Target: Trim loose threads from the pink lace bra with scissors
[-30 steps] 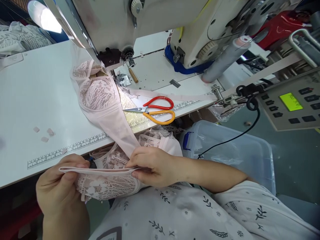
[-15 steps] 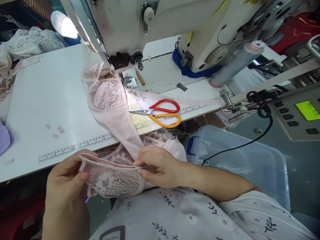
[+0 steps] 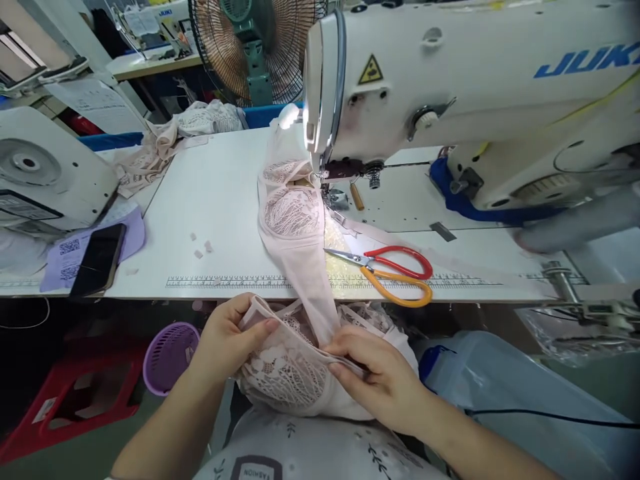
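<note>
Left hand point(image 3: 225, 337) and right hand point(image 3: 377, 377) each pinch the top edge of a pink lace bra point(image 3: 293, 373), both grips closed on it, low before the counter point(image 3: 220, 200) edge, above the lap. The fabric runs up over the edge to the sewing machine point(image 3: 450, 87) needle. Scissors point(image 3: 390, 267) lie just right of the fabric. A phone point(image 3: 97, 260) sits far left; purple basket point(image 3: 167, 353) below.

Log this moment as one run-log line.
left hand: pinches lace garment edge | right hand: pinches same edge | garment band runs up to sewing machine needle | scissors on table
</note>
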A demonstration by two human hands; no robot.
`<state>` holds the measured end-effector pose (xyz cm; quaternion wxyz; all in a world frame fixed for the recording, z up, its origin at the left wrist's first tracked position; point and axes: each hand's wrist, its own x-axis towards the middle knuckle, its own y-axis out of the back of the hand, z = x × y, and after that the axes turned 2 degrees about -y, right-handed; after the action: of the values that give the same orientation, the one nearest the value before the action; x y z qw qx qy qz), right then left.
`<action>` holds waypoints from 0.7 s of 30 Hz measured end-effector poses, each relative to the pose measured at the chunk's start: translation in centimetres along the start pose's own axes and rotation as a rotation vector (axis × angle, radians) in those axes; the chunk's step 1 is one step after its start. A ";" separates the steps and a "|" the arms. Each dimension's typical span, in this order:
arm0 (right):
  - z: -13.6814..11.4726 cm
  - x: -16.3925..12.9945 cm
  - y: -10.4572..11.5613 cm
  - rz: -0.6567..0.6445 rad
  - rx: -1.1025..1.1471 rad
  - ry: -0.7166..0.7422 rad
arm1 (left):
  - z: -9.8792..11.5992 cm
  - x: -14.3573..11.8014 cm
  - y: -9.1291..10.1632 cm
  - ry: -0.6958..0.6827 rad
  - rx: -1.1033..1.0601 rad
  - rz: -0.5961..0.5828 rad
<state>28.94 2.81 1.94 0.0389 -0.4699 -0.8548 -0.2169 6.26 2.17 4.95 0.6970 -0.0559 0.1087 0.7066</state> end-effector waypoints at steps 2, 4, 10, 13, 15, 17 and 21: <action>-0.1 -0.1 0.0 -0.001 0.007 -0.006 | -0.2 0.1 -0.1 0.014 -0.071 0.000; -0.1 -0.1 0.0 0.001 0.015 -0.007 | -0.3 0.0 -0.1 0.020 -0.135 0.039; -0.2 -0.1 0.0 -0.014 -0.026 0.018 | -0.4 0.0 0.3 0.015 -0.242 0.059; -0.3 -0.1 -0.1 -0.014 -0.076 0.067 | 0.2 0.2 1.5 -0.068 -0.145 -0.097; -0.5 -0.2 -0.1 -0.022 -0.117 0.103 | 1.0 0.3 2.6 -0.146 -0.053 -0.192; -0.8 -0.3 -0.2 -0.033 -0.154 0.129 | 2.0 0.3 3.5 -0.171 0.047 -0.226; -1.3 -0.3 -0.2 -0.068 -0.203 0.153 | 4.5 0.4 4.6 -0.115 0.409 -0.335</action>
<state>28.77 1.97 2.96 0.0490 -0.4244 -0.8384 -0.3385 1.97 3.58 9.55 0.8061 0.1090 0.1984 0.5467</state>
